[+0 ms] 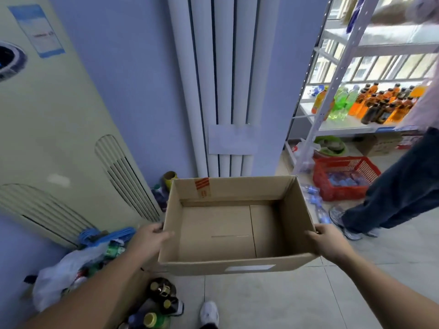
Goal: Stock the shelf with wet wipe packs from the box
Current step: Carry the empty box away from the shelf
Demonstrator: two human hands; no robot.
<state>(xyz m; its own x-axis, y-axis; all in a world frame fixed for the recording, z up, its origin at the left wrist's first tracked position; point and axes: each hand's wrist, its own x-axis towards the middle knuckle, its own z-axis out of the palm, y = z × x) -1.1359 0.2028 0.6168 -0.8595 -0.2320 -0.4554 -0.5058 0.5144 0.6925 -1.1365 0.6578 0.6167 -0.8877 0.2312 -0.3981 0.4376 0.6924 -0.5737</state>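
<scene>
Left hand (pixel 149 238) and right hand (pixel 329 243) grip the cardboard box (pixel 213 233) by its opposite side walls, thumbs hooked over the rims.

Open brown cardboard box (pixel 237 224), empty, held level above the floor, orange tape inside rim

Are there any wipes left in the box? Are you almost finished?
Done, it seems: the box is empty. In hand: the left hand and right hand grip its sides. Left: unclear; the shelf shows bottles, no wipe packs in view.
</scene>
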